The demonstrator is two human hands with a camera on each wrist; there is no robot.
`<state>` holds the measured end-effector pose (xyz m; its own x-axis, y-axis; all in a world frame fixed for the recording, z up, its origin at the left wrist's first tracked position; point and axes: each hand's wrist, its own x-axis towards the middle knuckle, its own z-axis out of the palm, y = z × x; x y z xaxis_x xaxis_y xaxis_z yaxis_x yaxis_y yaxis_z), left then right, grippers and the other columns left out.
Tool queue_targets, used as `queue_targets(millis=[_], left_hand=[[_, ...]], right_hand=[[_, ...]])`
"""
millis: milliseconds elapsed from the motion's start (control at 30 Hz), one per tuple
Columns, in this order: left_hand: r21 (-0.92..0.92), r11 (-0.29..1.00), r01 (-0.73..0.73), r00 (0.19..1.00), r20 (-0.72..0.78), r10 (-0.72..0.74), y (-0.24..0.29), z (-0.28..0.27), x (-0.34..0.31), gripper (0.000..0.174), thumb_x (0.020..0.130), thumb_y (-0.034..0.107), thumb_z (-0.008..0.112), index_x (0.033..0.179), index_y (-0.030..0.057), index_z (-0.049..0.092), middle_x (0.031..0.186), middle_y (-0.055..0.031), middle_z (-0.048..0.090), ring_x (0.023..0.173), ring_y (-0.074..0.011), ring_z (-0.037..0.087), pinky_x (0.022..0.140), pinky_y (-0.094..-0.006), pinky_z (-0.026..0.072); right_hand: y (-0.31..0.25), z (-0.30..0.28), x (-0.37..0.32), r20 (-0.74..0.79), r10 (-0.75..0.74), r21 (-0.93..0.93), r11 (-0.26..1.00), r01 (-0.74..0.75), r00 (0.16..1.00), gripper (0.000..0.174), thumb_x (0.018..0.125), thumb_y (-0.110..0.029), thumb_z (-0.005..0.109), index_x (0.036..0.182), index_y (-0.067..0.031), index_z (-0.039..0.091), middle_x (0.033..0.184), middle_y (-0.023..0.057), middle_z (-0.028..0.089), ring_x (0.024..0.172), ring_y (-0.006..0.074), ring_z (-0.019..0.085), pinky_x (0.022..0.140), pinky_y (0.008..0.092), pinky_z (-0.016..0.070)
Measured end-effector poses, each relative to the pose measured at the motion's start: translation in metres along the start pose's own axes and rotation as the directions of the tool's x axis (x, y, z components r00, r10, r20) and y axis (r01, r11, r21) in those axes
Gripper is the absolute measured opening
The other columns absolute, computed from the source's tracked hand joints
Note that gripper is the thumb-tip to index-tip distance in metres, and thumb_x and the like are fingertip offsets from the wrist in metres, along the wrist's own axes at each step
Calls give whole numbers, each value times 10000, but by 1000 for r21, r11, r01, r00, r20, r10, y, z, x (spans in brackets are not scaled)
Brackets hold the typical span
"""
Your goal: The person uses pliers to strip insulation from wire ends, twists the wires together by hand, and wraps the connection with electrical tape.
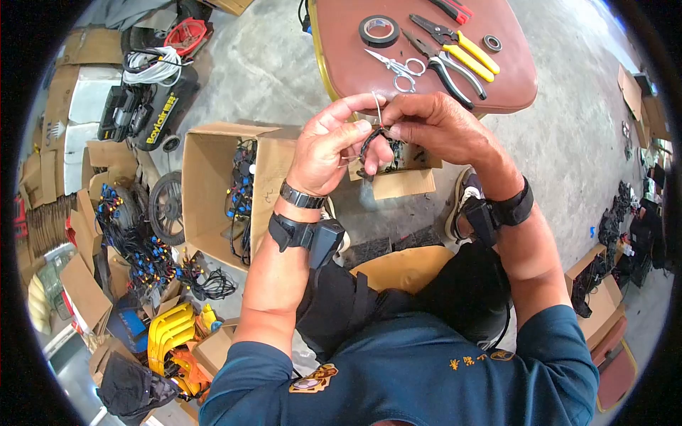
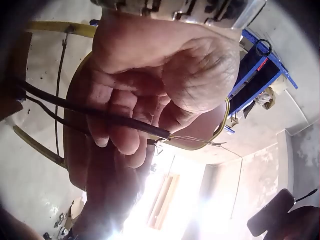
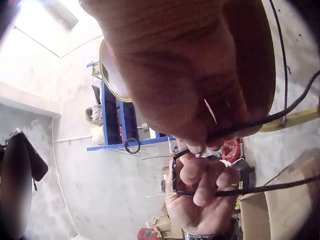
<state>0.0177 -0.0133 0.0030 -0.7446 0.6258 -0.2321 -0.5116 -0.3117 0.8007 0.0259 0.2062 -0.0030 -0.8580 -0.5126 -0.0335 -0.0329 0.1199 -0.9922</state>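
In the head view, the left hand [image 1: 328,148] and right hand [image 1: 444,129] meet at the near edge of a padded seat, thumbs and fingers pinching thin wires at the end of a black cable [image 1: 366,150]. A pale wire [image 1: 377,108] sticks up between them. Across the left fingers in the left wrist view lies a dark cable [image 2: 100,115] with bare strands [image 2: 196,140] at its end. The right wrist view has the right hand [image 3: 175,70] above the left hand [image 3: 202,210], one cable [image 3: 286,115] leading from each.
On the brown seat [image 1: 341,57] lie black tape [image 1: 379,30], scissors [image 1: 399,69], yellow-handled strippers [image 1: 472,57], grey-handled pliers [image 1: 447,67], a red-handled tool [image 1: 455,10] and a bearing [image 1: 491,43]. Cardboard boxes of cables [image 1: 270,177] stand below and left; more cable bundles [image 1: 142,248] lie at left.
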Motion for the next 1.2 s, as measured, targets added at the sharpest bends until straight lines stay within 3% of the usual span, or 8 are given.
queue_targets(millis=[300, 567, 667, 767, 967, 1067, 1167, 1200], left_hand=[[-65, 997, -32, 998, 46, 35, -5, -2, 0, 438, 907, 82, 545, 1322, -32, 465, 796, -193, 681, 636, -215, 651, 604, -274, 515], [-48, 994, -93, 996, 5, 94, -9, -5, -1, 473, 860, 39, 640, 1303, -28, 485, 785, -132, 680, 722, -197, 664, 670, -290, 518], [89, 990, -111, 993, -29, 114, -7, -10, -2, 548, 842, 44, 690, 1337, -26, 465, 814, -112, 679, 747, -179, 662, 754, -331, 548], [145, 984, -106, 992, -50, 114, -4, -10, -4, 571, 818, 6, 704, 1341, -24, 476, 837, -105, 688, 779, -167, 671, 756, -304, 540], [434, 882, -183, 959, -119, 257, 2, 4, -8, 439, 834, -19, 681, 1256, -28, 560, 847, -82, 708, 779, -128, 670, 727, -264, 535], [468, 846, -254, 905, -193, 379, -5, -2, -4, 334, 844, -13, 688, 1170, -29, 619, 851, -70, 707, 782, -118, 666, 732, -258, 539], [418, 899, -126, 940, -240, 244, -1, -18, -4, 212, 866, 33, 692, 1070, -20, 670, 865, -65, 708, 776, -117, 658, 752, -257, 533], [445, 888, -118, 959, -181, 218, 0, -23, -4, 170, 907, 109, 667, 1015, -21, 691, 884, -72, 710, 814, -133, 660, 792, -274, 525]], right_hand=[[4, 0, 1, 31, -91, -55, 994, 92, 995, 99, 897, -39, 609, 983, -7, 647, 850, 31, 652, 829, 104, 588, 791, 292, 484], [-4, -1, -2, 34, -12, -48, 999, 14, 999, 106, 891, -39, 617, 984, -1, 650, 841, 30, 658, 822, 98, 589, 778, 288, 488], [-6, -2, -3, 55, 25, -61, 998, -22, 998, 95, 899, -33, 617, 985, -10, 650, 858, -4, 640, 845, 73, 557, 805, 270, 466], [-9, -3, -5, 64, 41, -106, 994, -34, 997, 91, 904, -45, 621, 984, -13, 650, 850, -25, 622, 837, 58, 530, 792, 258, 454], [-10, -1, -5, 63, 128, -156, 981, -117, 990, 108, 907, -73, 624, 992, -8, 644, 803, -28, 597, 790, 49, 511, 718, 251, 446], [-10, -3, -6, 39, 146, -190, 972, -136, 989, 115, 906, -71, 616, 998, -6, 640, 802, -24, 594, 786, 54, 514, 711, 254, 446], [-12, -3, -4, 39, 99, -182, 979, -91, 994, 131, 884, -74, 621, 989, 2, 641, 796, 19, 615, 778, 86, 548, 721, 282, 465], [-13, -4, -4, 42, 78, -172, 983, -70, 996, 138, 874, -77, 625, 984, 6, 642, 792, 39, 625, 775, 100, 564, 726, 295, 474]])
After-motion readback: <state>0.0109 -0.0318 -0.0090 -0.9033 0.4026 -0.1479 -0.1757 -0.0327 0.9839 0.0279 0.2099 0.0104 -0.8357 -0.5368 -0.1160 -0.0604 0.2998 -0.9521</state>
